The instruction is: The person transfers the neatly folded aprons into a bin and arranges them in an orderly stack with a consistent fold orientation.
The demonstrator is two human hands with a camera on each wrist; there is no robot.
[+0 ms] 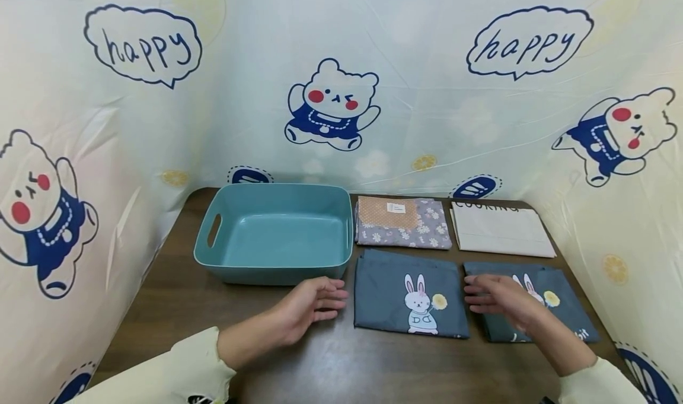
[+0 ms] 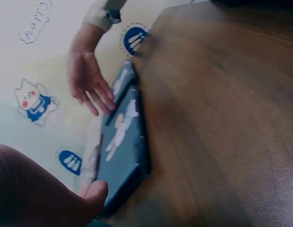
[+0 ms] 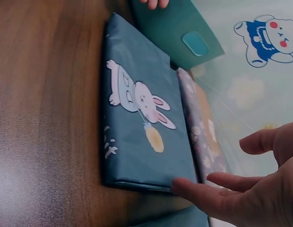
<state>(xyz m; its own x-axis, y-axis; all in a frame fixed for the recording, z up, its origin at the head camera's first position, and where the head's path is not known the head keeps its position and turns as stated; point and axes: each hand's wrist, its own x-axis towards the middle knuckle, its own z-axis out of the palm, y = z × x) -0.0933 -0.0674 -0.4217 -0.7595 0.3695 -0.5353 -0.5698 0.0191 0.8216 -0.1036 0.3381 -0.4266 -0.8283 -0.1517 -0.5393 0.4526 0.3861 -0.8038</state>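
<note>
Two folded dark blue-green cloths with a rabbit print lie side by side at the front of the table, a middle one [image 1: 381,291] and a right one [image 1: 571,297]. My left hand [image 1: 309,309] is held just left of the middle cloth, in front of the basin, fingers loosely extended with nothing in them. Over the left part of the right cloth hovers my right hand [image 1: 504,297], palm turned inward and holding nothing. In the right wrist view its fingertips [image 3: 182,186] overlap the near corner of the middle rabbit cloth [image 3: 137,151].
A teal plastic basin [image 1: 277,273] with handle slots stands at the back left. Behind the rabbit cloths lie a folded purple floral cloth [image 1: 395,232] and a folded off-white cloth [image 1: 498,232] with lettering. Printed curtains [image 1: 427,95] enclose the wooden table [image 1: 171,291].
</note>
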